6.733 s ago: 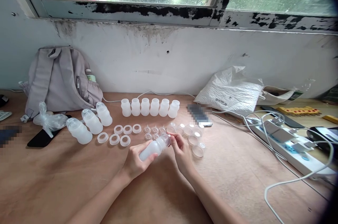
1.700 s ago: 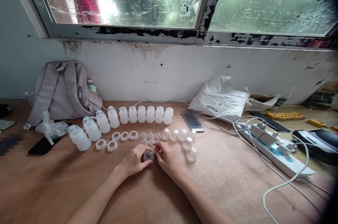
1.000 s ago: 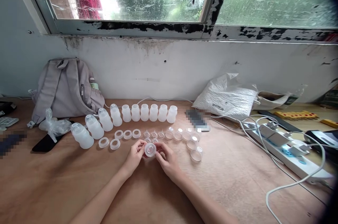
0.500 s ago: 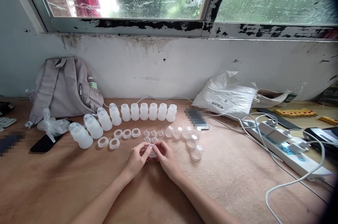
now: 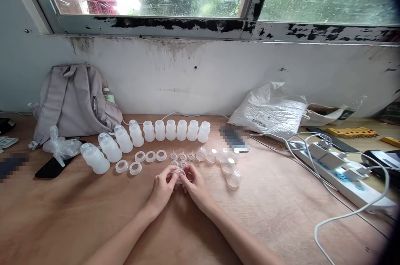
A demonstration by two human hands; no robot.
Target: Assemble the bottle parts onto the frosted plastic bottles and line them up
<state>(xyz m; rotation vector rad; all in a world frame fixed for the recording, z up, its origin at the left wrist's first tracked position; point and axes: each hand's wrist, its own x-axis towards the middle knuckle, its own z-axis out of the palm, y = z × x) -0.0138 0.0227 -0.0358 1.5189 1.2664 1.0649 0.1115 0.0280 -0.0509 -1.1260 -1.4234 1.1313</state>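
My left hand (image 5: 163, 186) and my right hand (image 5: 195, 183) meet at the middle of the table, fingertips closed around one bottle collar ring (image 5: 179, 180). A clear piece seems to sit in this ring, under my thumbs; my fingers hide most of it. Just beyond my hands are several clear bottle nipples (image 5: 182, 156), partly covered by my fingers. Loose white collar rings (image 5: 135, 168) lie to the left. To the right are several clear dome caps (image 5: 233, 180). Open white bottles (image 5: 171, 130) stand in a row behind, and capped bottles (image 5: 110, 148) continue that row leftward.
A grey backpack (image 5: 75, 98) leans on the wall at left, near a knotted plastic bag (image 5: 62, 146) on a black flat object. At right are a phone (image 5: 234, 139), a silver-white package (image 5: 270, 111), and a white power strip (image 5: 346, 175) with looping cables.
Both hands stay together on the ring, with small shifts of the fingers. The whole view has moved slightly; the objects on the table keep their places.
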